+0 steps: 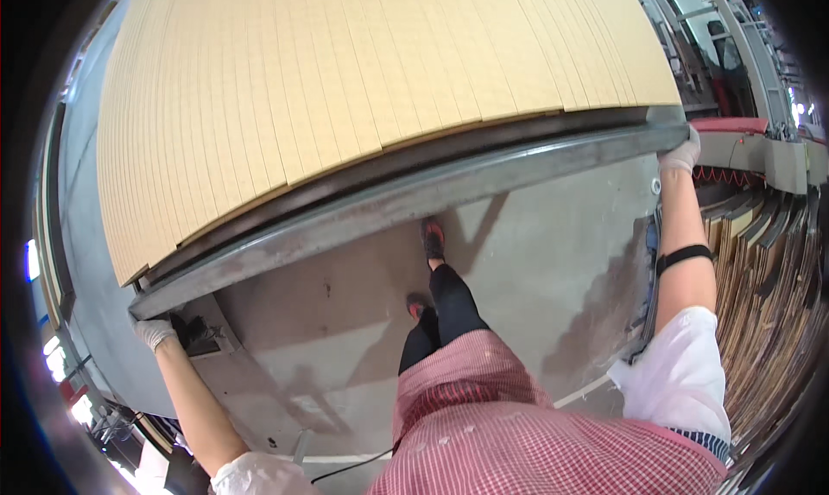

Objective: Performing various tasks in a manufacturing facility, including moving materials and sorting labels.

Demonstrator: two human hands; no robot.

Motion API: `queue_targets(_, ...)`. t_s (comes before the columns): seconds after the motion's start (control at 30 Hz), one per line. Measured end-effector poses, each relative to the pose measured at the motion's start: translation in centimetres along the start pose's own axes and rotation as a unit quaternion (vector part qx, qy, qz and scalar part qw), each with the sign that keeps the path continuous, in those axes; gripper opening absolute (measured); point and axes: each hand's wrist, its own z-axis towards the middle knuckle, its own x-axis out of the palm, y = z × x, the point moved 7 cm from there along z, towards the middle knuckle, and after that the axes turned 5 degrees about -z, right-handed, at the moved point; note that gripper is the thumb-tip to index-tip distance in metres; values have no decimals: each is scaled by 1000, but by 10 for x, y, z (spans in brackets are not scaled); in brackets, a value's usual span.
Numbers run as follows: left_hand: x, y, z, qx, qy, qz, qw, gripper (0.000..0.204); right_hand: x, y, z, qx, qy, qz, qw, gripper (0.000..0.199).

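A long grey metal bar [414,191] runs across in front of me, slanting from lower left to upper right. My left hand [156,333], in a whitish glove, grips its left end, with the fingertips mostly hidden. At the right end, my right hand [680,152], gloved too, is closed around the bar's corner. Both arms are spread wide. Just beyond the bar lie several pale yellow boards or strips [345,72], side by side, their near ends stepped unevenly. A dark gap separates their ends from the bar.
Many thin panels [764,296] stand on edge at the right, below a grey machine part [786,165] with a red coiled hose [725,176]. My feet are on the grey floor [553,262] under the bar. Machinery fills the upper right.
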Motion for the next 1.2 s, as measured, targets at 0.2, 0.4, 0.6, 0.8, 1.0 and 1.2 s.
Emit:
queue_targets(0.2, -5, -21, 34, 171, -33, 157, 972, 48, 22, -11, 33, 0, -99, -80, 992, 35)
queue_targets(0.4, 32, -31, 38, 189, -103, 93, 972, 46, 44, -1, 55, -35, -197, -31, 979, 33)
queue_targets(0.6, 31, -13, 11, -5, -27, -10, 1000, 55, 39, 5, 12, 12, -202, -91, 975, 30)
queue_targets(0.8, 27, -64, 60, 101, -70, 49, 991, 50, 48, 33, 72, -22, -196, -102, 975, 26)
queue_targets(1.0, 27, -53, 63, 21, -34, -17, 999, 48, 110, 11, 31, 13, -158, -80, 984, 34)
queue_targets(1.2, 38, -28, 36, 91, -45, 73, 992, 51, 58, 7, 40, -3, -159, -112, 981, 38)
